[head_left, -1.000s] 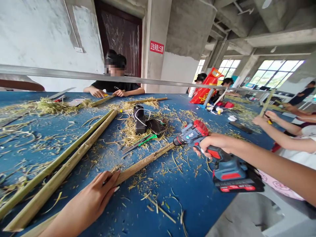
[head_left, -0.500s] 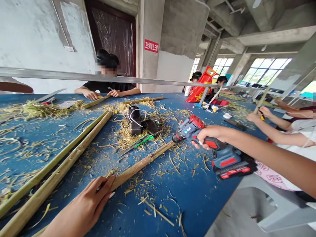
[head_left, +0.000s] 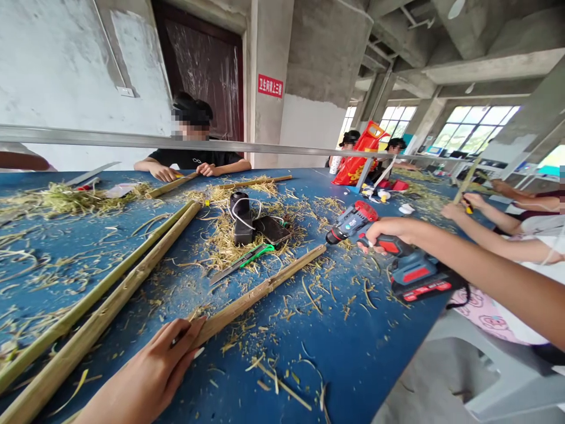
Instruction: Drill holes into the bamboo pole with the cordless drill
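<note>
My left hand [head_left: 152,371] lies on the near part of a long bamboo strip [head_left: 260,291], fingers stretched along it and pressing it to the blue table [head_left: 353,353]. My right hand [head_left: 388,231] grips the handle of a red-and-blue cordless drill [head_left: 397,256]. The drill's chuck points at the far end of the strip and hangs a short gap to its right, not touching it.
Two longer bamboo poles [head_left: 110,294] lie at the left. Green-handled scissors [head_left: 241,262], a black phone [head_left: 271,229] and a black cylinder [head_left: 241,218] sit among shavings. A person opposite [head_left: 192,156] and people at the right [head_left: 507,235] work bamboo. A red bag [head_left: 359,156] stands behind.
My right hand has drawn the drill back to the right, away from the strip's far end. My left hand has stayed on the strip.
</note>
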A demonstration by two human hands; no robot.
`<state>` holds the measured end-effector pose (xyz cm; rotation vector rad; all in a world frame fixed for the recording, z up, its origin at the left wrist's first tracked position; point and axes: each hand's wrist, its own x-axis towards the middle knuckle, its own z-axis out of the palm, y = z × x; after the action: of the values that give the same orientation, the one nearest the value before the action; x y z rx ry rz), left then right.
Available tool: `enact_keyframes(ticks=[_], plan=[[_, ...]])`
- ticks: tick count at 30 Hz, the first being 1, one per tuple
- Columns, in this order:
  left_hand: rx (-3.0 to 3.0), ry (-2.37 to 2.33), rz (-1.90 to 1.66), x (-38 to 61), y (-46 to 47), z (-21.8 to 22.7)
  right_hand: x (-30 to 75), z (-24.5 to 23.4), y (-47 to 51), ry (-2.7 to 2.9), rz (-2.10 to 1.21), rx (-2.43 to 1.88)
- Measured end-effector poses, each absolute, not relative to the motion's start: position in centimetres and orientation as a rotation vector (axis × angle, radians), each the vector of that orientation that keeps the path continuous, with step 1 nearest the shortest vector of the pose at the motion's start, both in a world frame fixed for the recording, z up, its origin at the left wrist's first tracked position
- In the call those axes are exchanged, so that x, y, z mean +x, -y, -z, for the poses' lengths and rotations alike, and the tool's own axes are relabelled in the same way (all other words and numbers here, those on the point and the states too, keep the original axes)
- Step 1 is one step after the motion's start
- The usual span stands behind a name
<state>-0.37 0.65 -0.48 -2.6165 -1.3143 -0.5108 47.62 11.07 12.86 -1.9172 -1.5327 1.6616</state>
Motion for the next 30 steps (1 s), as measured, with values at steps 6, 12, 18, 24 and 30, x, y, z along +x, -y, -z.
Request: enact_keyframes(ticks=[6, 12, 18, 24, 30], plan=[[-2.619, 1.361, 0.417, -0.7, -0.8, 0.9, 47.1, -13.6, -11.1, 1.578, -1.62, -1.987], [-2.604, 1.38, 0.386, -1.2, -1.2, 1.8, 46.6, -14.5, -11.9, 1.658, -1.58, -2.059], [-2.521, 1.229, 0.43, -1.3, -1.3, 2.2, 46.2, -15.1, -12.4, 1.636, -1.643, -2.101], [-2.495, 1.147, 0.471, -0.8, -1.2, 1.7, 45.3, -15.8, -12.7, 1.859, -1.532, -2.112], [-2.465, 1.104, 0.485, -0.8, -1.4, 1.7, 44.6, -16.3, -13.1, 1.956, -1.492, -2.191]])
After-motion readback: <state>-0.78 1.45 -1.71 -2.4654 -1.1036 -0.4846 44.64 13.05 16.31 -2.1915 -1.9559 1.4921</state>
